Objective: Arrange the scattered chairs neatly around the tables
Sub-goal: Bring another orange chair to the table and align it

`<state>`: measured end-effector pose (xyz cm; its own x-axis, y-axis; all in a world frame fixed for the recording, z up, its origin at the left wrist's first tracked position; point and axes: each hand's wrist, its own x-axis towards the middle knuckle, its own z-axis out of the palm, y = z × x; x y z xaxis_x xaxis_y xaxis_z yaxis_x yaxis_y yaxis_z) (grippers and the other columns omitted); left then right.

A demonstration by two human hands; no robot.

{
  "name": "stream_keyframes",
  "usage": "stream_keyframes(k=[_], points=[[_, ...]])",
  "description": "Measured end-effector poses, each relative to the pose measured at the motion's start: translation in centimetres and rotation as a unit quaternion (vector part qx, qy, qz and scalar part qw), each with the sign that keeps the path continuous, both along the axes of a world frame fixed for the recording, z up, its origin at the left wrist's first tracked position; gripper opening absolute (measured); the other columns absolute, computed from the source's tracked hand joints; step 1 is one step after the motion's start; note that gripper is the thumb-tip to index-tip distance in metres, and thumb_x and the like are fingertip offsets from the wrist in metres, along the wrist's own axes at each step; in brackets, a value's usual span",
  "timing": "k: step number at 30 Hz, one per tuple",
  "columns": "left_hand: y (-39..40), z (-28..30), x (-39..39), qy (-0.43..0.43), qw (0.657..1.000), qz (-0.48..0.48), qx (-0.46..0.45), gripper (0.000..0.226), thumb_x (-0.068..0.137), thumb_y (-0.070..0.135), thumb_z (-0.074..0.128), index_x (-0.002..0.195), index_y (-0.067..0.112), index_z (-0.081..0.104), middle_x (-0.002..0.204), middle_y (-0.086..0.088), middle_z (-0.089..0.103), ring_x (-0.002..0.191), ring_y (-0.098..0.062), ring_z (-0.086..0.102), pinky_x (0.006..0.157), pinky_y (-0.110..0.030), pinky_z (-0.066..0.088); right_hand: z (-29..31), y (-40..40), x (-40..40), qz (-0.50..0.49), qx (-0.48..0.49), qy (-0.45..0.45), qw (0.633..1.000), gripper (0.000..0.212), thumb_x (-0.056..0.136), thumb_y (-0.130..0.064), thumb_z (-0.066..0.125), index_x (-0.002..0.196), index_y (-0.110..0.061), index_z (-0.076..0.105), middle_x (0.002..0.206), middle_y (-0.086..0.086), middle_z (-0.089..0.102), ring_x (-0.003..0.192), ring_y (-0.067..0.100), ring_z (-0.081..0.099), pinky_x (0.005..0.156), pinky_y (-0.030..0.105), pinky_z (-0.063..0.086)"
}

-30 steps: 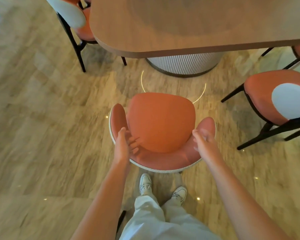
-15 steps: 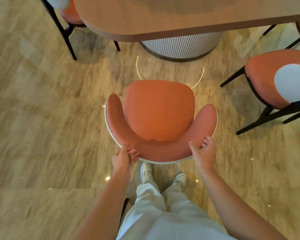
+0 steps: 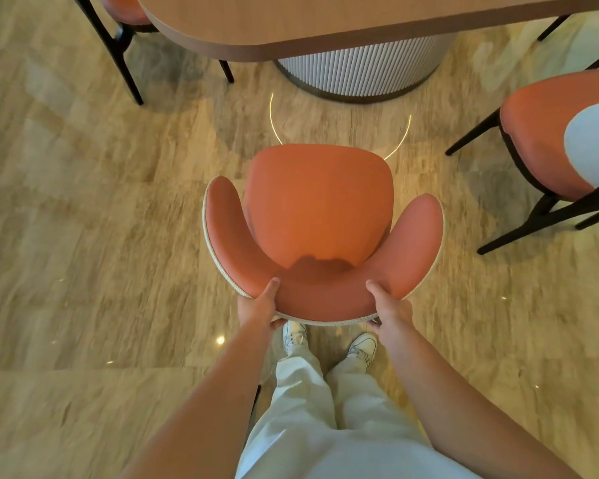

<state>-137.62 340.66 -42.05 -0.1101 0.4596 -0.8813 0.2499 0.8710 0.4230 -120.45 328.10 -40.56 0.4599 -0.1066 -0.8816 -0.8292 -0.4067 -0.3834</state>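
Chair (image 3: 320, 216), orange, on floor short of table (image 3: 325, 25): left hand (image 3: 258, 305) and right hand (image 3: 389, 307) clasp backrest rim, thumbs over, fingers curled beneath; step, positioning; next, likely a straight push toward table.

A glossy beige stone-patterned floor (image 3: 83, 236) catches small ceiling-light glints and a thin curved light streak (image 3: 274, 122), blurring toward the frame's edges.
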Motion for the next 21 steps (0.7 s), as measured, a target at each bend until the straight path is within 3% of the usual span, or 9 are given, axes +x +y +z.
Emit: stream_keyframes(k=[4,9,14,21], points=[[0.9,-0.9,0.3,0.004,0.997,0.020,-0.077,0.052,0.077,0.033,0.088,0.112,0.009,0.058,0.103,-0.010,0.070,0.088,-0.027,0.070,0.070,-0.045,0.062,-0.6,0.7,0.0,-0.040,-0.010,0.029,0.999,0.069,0.081,-0.029,0.082,0.136,-0.006,0.048,0.119,0.007,0.050,0.119,0.030,0.051,0.096,0.046,0.053],[0.9,-1.4,0.4,0.024,0.996,0.005,-0.082,0.048,0.075,0.036,0.087,0.106,0.006,0.065,0.093,-0.011,0.074,0.076,-0.024,0.072,0.059,-0.039,0.062,-1.3,0.9,0.4,-0.056,-0.024,0.037,0.997,0.064,0.081,-0.026,0.081,0.133,-0.005,0.051,0.116,0.006,0.052,0.102,0.025,0.050,0.095,0.046,0.054],[0.6,-1.1,0.6,0.031,0.998,0.009,-0.060,0.045,0.078,0.038,0.085,0.105,0.008,0.065,0.097,-0.011,0.073,0.079,-0.023,0.072,0.053,-0.032,0.058,-2.0,1.0,0.0,-0.056,-0.019,0.012,0.998,0.060,0.077,-0.027,0.084,0.125,-0.005,0.055,0.112,0.006,0.060,0.097,0.027,0.058,0.086,0.045,0.055],[0.5,-0.4,0.8,0.028,0.998,0.020,-0.052,0.050,0.076,0.045,0.086,0.106,0.013,0.063,0.100,-0.007,0.074,0.084,-0.021,0.072,0.050,-0.029,0.056,-2.3,1.1,-0.6,-0.075,-0.011,-0.019,0.997,0.071,0.064,-0.041,0.089,0.121,-0.011,0.058,0.112,0.002,0.067,0.099,0.026,0.065,0.095,0.050,0.055]])
